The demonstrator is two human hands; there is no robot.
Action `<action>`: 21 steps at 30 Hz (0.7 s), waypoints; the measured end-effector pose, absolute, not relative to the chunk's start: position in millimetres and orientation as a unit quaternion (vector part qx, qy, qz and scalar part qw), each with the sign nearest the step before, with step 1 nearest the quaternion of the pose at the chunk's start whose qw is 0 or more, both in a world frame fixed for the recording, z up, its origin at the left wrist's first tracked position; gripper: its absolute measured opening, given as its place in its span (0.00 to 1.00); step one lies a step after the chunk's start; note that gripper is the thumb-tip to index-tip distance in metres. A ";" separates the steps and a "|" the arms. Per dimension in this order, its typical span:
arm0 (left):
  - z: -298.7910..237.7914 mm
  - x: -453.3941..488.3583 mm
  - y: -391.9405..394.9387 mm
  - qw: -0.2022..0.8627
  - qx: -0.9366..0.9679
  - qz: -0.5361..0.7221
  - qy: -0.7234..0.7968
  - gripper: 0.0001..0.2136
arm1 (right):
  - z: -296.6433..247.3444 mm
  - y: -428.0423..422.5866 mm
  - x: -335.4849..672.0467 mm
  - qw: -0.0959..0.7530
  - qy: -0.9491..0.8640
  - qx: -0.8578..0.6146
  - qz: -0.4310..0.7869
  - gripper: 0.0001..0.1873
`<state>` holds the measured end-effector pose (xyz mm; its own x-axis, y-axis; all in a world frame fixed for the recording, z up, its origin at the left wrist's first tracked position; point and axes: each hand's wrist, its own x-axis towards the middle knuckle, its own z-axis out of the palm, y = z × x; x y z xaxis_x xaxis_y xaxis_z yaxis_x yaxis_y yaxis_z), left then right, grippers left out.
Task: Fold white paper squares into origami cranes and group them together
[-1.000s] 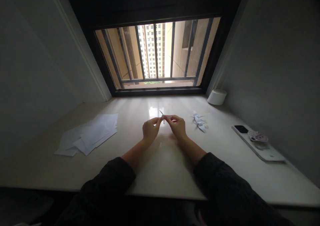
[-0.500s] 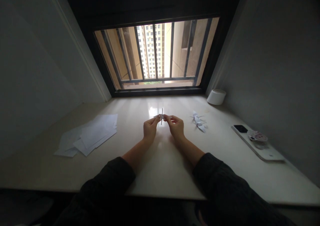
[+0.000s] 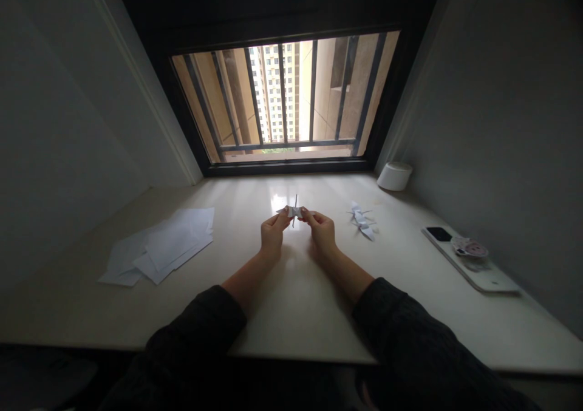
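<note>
Between my two hands is a small white paper crane (image 3: 295, 212), its thin points sticking up and down at the middle. My left hand (image 3: 273, 232) pinches the crane's left wing between thumb and fingers. On the other side, my right hand (image 3: 322, 232) is closed on the right wing. Part of each wing is hidden behind my fingertips. To the right of my right hand, a few folded paper cranes (image 3: 363, 221) lie in a row on the white sill (image 3: 291, 314).
A loose pile of white paper sheets (image 3: 175, 241) lies at the left. Over at the right are a phone (image 3: 483, 277) with a round grip (image 3: 470, 247) on its back and a white cup-like object (image 3: 395, 176). Behind stands a black-framed window (image 3: 286, 168).
My hands have drawn slightly apart, and the crane's wings are spread wider, with more of its middle showing. Everything else has stayed put.
</note>
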<state>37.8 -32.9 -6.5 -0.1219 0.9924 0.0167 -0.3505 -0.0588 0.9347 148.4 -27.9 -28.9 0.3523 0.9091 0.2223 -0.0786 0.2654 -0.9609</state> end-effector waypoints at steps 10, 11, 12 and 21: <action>-2.8 37.8 -32.5 0.575 0.332 0.620 0.417 0.17 | -18.3 -35.5 145.3 0.660 -0.395 -0.470 0.434 0.21; -2.2 37.7 -32.9 0.579 0.328 0.620 0.415 0.17 | -17.7 -36.2 144.9 0.663 -0.386 -0.466 0.441 0.21; -1.6 37.7 -33.2 0.583 0.326 0.620 0.413 0.17 | -17.4 -36.6 144.5 0.665 -0.377 -0.463 0.448 0.21; 1.4 37.9 -35.1 0.583 0.335 0.615 0.413 0.15 | -21.7 -34.6 145.1 0.652 -0.405 -0.474 0.431 0.22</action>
<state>37.9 -35.1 1.4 -0.0958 0.9930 -0.0686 -0.4396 0.0196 0.8980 145.1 -34.6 -21.7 0.2997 0.9466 0.1185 -0.1780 0.1775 -0.9679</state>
